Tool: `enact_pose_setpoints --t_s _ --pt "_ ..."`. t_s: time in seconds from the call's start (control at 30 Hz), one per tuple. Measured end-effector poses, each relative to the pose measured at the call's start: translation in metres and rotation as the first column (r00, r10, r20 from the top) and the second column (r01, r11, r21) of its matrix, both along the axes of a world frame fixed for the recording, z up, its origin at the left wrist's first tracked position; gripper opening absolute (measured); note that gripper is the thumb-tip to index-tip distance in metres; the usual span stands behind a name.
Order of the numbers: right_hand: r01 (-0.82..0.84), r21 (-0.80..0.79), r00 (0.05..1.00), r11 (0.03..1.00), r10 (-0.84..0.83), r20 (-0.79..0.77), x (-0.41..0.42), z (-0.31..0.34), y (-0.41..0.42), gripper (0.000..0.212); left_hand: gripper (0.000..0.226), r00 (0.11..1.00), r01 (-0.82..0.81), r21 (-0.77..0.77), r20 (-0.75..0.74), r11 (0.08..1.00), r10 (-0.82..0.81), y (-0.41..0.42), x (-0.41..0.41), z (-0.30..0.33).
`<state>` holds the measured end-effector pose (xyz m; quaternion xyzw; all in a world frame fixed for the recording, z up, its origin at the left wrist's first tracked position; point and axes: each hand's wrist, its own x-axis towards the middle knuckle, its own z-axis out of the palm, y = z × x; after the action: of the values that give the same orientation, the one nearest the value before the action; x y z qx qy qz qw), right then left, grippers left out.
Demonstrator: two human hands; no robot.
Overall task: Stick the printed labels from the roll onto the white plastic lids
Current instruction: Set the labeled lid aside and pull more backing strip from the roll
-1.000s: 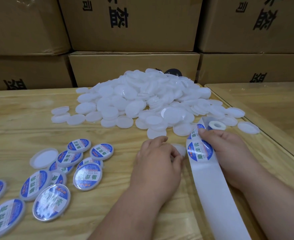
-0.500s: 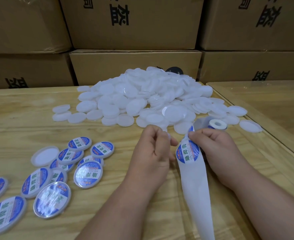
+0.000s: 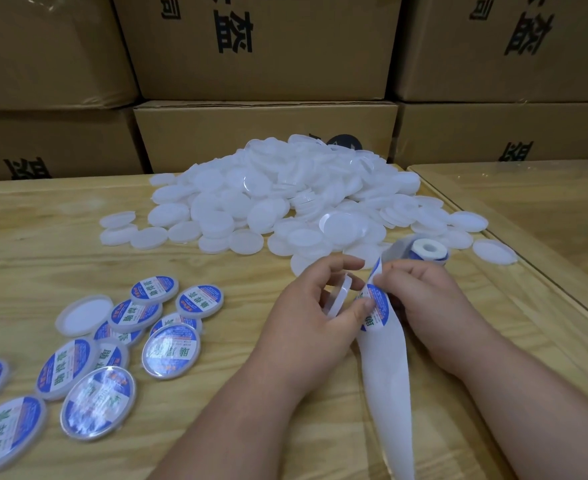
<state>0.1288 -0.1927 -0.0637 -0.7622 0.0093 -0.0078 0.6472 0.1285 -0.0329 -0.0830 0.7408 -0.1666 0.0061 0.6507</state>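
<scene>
Item: one white plastic lid (image 3: 338, 296), held on edge above the wooden table (image 3: 216, 393), its flat faces turned left and right and its rim running from near to far. Left hand (image 3: 306, 320) grips it, fingers curled over the far rim and thumb at the near rim. Just right of the lid: a round blue-and-white printed label (image 3: 375, 308), touched at its left edge by the left thumb and pinched at its upper edge by the right hand (image 3: 420, 303), fingers curled. The label sits on a white backing strip (image 3: 386, 386), whose long axis runs from the label toward the near table edge, trailing downward. Beyond the lid and slightly right: the label roll (image 3: 428, 250), lying with its core hole upward. Beyond the lid: a heap of unlabelled white lids (image 3: 285, 199). Left of the lid: a scatter of labelled lids (image 3: 136, 327), labels upward, with one bare lid among them. Behind the heap: stacked cardboard boxes (image 3: 265, 46).
</scene>
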Motion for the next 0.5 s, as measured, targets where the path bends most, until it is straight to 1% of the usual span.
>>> enact_pose_setpoints --t_s 0.17,0.3,0.4,0.5 --pt "-0.018 -0.037 1.000 0.999 0.018 -0.002 -0.0005 0.0001 -0.0009 0.027 0.040 1.000 -0.005 0.006 -0.014 1.000 0.005 -0.0009 0.0002 0.0007" --pt "-0.030 -0.052 1.000 0.998 0.030 -0.008 0.0015 -0.0025 -0.0016 0.037 0.038 1.000 0.008 0.007 -0.013 1.000 -0.008 -0.0011 0.0005 -0.0005" --pt "-0.009 -0.066 1.000 0.998 0.009 0.003 0.0021 -0.0031 -0.0016 0.029 0.035 1.000 -0.001 0.005 0.008 1.000 0.001 -0.0008 0.0011 -0.0021" --pt "0.023 -0.059 1.000 0.998 -0.023 0.009 0.0034 -0.0044 -0.0017 0.029 0.036 1.000 -0.004 -0.010 0.010 1.000 0.004 -0.0003 0.0008 -0.0028"
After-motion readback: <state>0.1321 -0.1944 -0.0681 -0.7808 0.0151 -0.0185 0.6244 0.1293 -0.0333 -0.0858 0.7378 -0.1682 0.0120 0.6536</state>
